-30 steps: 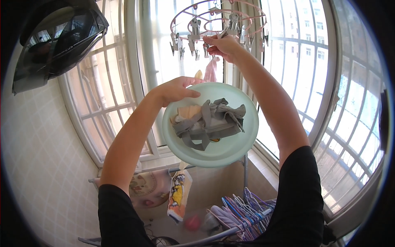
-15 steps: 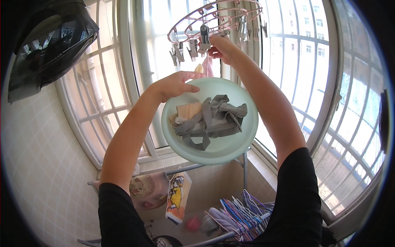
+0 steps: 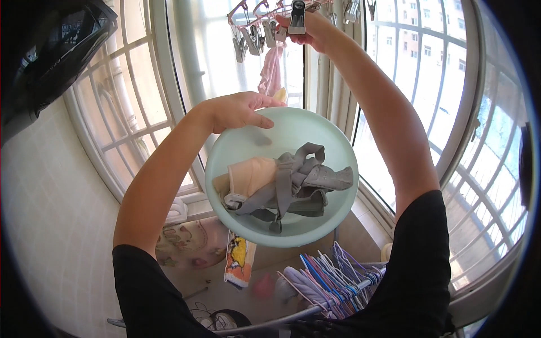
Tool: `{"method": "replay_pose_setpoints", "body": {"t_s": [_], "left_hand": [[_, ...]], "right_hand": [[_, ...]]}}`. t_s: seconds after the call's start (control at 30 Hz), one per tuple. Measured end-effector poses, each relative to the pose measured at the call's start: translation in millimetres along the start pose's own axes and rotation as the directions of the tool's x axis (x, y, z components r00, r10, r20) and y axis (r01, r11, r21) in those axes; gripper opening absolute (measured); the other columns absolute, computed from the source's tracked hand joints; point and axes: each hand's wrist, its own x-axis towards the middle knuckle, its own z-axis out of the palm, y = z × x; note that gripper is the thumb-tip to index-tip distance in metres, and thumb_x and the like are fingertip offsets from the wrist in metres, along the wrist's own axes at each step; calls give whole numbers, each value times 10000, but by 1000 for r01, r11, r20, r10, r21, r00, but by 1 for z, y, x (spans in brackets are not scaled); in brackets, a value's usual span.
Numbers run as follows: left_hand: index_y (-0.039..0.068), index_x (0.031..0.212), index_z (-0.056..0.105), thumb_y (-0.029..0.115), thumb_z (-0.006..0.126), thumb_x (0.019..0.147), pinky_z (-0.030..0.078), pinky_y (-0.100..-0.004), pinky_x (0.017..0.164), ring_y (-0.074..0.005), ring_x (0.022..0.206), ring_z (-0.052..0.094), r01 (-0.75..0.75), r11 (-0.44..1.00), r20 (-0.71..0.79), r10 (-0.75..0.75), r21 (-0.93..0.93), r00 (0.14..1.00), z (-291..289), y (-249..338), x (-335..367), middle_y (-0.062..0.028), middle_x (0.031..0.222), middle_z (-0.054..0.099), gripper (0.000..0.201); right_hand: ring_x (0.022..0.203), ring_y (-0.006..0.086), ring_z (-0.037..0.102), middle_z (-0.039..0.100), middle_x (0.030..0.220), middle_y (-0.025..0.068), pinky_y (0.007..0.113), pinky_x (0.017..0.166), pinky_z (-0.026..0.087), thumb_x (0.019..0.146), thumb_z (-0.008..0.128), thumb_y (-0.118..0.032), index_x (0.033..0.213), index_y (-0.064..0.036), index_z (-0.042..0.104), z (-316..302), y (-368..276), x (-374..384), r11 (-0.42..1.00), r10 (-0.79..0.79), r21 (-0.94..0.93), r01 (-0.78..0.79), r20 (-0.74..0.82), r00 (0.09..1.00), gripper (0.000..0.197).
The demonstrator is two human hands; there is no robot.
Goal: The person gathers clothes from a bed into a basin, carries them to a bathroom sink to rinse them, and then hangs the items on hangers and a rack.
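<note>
My left hand point(image 3: 239, 111) is closed on the far left rim of a pale green basin point(image 3: 282, 239), thumb inside, fingers behind. In the basin lie a grey strappy garment point(image 3: 284, 186) and a beige cloth point(image 3: 252, 174). A pale yellow bit of cloth point(image 3: 280, 94) shows just beyond my left fingertips. Higher up, my right hand point(image 3: 315, 31) has its fingers closed at a metal clip point(image 3: 280, 34) of a pink hanging drying rack point(image 3: 270, 14). A pink cloth point(image 3: 270, 70) hangs beneath that clip. A larger black-and-metal clip point(image 3: 297, 18) partly covers the right fingers.
Other clips point(image 3: 239, 49) dangle from the rack. Barred windows point(image 3: 417, 73) stand ahead and to the right. Below the basin are several hangers point(image 3: 332, 281) on a metal rail and a small colourful towel point(image 3: 239, 259). A black glossy object point(image 3: 56, 56) juts in at upper left.
The rack and my right hand now sit higher in the picture; the basin looks lower and larger. More of the pink cloth shows, hanging down. My left hand keeps its hold on the rim.
</note>
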Motion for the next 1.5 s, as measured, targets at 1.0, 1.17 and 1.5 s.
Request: {"method": "replay_pose_setpoints", "body": {"t_s": [1.0,1.17,1.5], "left_hand": [[20,1339,522,219,749,857,500,-272,778,-106,895,592,-220,970,-292,241,106,925,-42,59,-4,-49,1070,645,569],[53,1432,438,203,744,863,518,-270,785,-109,917,610,-274,961,-256,273,33,927,-40,53,-1,-53,1116,642,663],[17,1449,400,149,700,888,545,-297,849,-149,1006,634,-276,961,-267,259,-28,928,-26,40,-11,-98,1251,601,650]], "right_hand": [[641,124,621,661,733,62,259,568,484,830,778,-381,830,-34,672,11,-2,-12,1000,9,20,-12,106,994,363],[669,153,632,660,778,82,282,606,512,830,767,-405,860,-14,673,9,8,-7,999,43,-19,-41,120,992,403],[886,192,663,660,1085,99,317,726,554,915,651,-448,1247,-43,602,9,15,-45,995,-55,94,46,95,994,525]]}}
